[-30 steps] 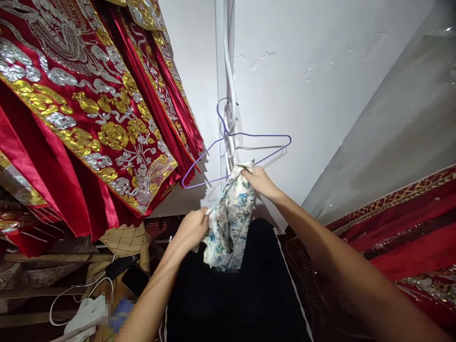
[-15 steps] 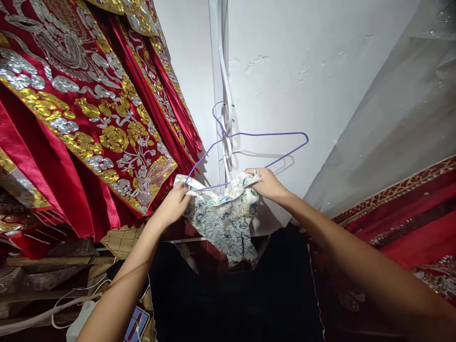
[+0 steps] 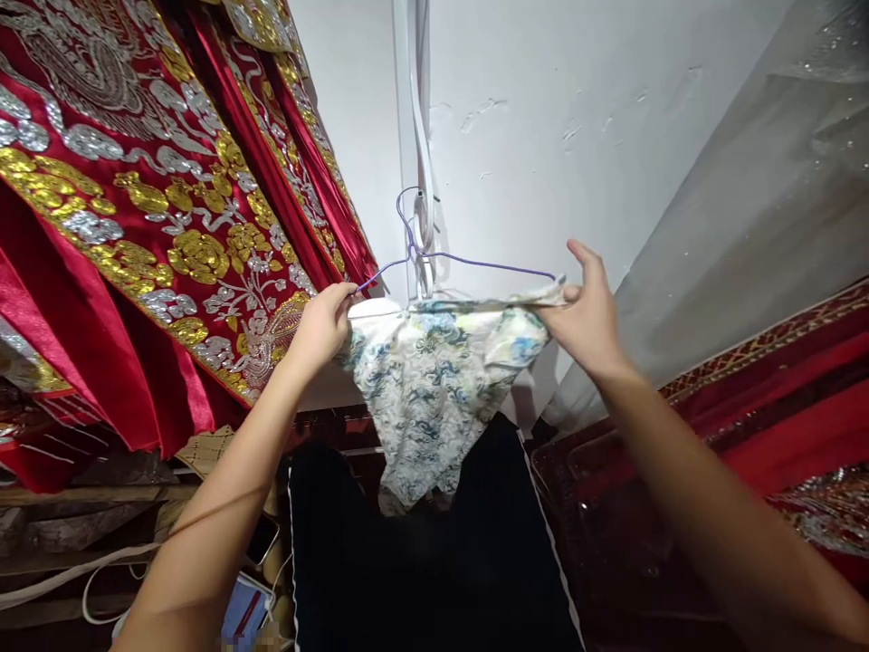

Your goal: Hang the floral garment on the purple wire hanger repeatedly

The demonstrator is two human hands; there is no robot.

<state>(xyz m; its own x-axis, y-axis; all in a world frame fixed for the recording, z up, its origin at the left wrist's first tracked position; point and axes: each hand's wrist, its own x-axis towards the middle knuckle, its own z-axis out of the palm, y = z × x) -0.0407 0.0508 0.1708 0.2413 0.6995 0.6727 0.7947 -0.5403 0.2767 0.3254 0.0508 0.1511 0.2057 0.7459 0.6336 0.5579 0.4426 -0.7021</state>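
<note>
Along bottom bar of purple wire hanger (image 3: 475, 263), floral cloth (image 3: 427, 389) spread taut: left hand (image 3: 324, 319) pinches left end, right hand (image 3: 589, 312) pinches right end, keeping top edge level. Hanger hooked on white wall strap (image 3: 419, 154).

Both arms are bare from the wrists back to where they leave the bottom of the view; no sleeve, cuff or glove shows on either. The left hand (image 3: 322, 324) carries no ring, watch or band that can be seen, and the wrist just below it is plain as well. The right hand (image 3: 589, 319) is equally unadorned, its fingers without rings, the thumb nail short. The forearm behind it is slender and smooth, with no markings, and blurs slightly toward the frame's lower edge.
</note>
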